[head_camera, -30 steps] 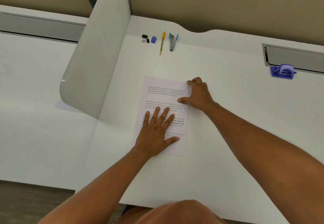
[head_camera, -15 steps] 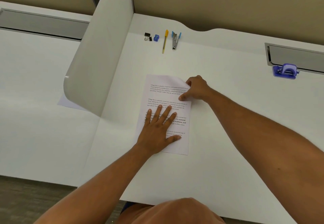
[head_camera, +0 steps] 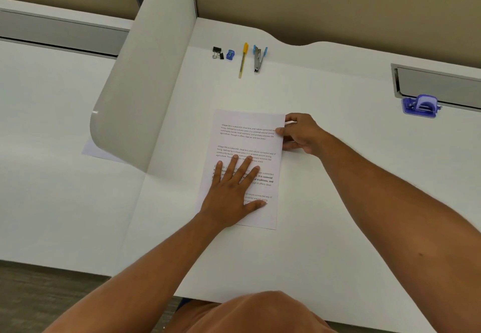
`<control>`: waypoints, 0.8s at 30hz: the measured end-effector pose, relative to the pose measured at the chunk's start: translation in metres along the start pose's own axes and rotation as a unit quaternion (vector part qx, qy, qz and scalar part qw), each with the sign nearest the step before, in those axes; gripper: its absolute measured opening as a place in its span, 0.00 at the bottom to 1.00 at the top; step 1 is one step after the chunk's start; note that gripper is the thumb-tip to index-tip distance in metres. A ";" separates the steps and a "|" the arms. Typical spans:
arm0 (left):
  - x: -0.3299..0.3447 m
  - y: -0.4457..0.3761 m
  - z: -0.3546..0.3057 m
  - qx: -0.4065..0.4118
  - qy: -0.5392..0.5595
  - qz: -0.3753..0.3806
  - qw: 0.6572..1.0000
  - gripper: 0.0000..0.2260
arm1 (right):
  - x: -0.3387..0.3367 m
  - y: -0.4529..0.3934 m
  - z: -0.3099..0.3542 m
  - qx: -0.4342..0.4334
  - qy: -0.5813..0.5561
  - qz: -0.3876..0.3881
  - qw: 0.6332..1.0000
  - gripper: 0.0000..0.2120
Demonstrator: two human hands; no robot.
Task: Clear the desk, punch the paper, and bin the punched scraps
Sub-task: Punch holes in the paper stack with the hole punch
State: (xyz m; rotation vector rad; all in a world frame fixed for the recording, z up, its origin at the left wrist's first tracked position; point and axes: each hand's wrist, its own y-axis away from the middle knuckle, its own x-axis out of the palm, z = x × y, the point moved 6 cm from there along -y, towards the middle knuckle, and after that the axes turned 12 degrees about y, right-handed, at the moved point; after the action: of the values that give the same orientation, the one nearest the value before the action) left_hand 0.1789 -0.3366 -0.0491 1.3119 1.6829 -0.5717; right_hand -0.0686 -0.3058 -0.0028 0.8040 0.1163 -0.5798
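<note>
A printed sheet of paper (head_camera: 250,140) lies in the middle of the white desk (head_camera: 325,202). My left hand (head_camera: 231,192) rests flat on its lower half, fingers spread. My right hand (head_camera: 299,133) pinches the sheet's upper right edge between thumb and fingers; the edge looks slightly lifted. A purple hole punch (head_camera: 420,106) sits far right, apart from both hands.
At the back of the desk lie a black binder clip (head_camera: 217,52), a blue sharpener (head_camera: 230,54), a yellow pen (head_camera: 243,59) and a blue-handled staple remover (head_camera: 259,57). A white divider panel (head_camera: 145,72) stands at left. A grey cable tray (head_camera: 440,82) is at right.
My right hand slid from lying on the paper's right side to pinching its upper right edge. My left hand stayed flat on the sheet.
</note>
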 end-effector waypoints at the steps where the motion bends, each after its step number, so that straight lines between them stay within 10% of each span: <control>1: 0.000 0.000 -0.001 -0.001 0.002 0.001 1.000 0.41 | 0.000 0.000 0.000 -0.007 0.006 -0.011 1.000 0.12; 7: -0.018 0.003 -0.005 0.027 0.064 -0.020 0.997 0.38 | -0.003 0.006 -0.012 -0.009 -0.050 -0.045 0.998 0.09; 12: -0.055 0.014 -0.001 -0.022 0.190 -0.187 0.964 0.28 | -0.027 0.027 -0.045 -0.001 -0.181 -0.079 0.980 0.10; 18: -0.063 0.026 -0.004 -0.191 0.336 -0.287 0.876 0.30 | -0.077 0.070 -0.094 -0.011 -0.315 -0.160 0.935 0.09; 24: -0.026 0.010 -0.065 -0.322 0.598 -0.203 0.705 0.23 | -0.131 0.113 -0.143 0.007 -0.402 -0.230 0.886 0.13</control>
State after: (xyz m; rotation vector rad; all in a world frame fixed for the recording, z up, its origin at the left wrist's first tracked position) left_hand 0.1655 -0.2951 0.0072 0.7044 2.8632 0.8685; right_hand -0.1018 -0.0844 0.0119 0.4906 -0.4764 -1.3272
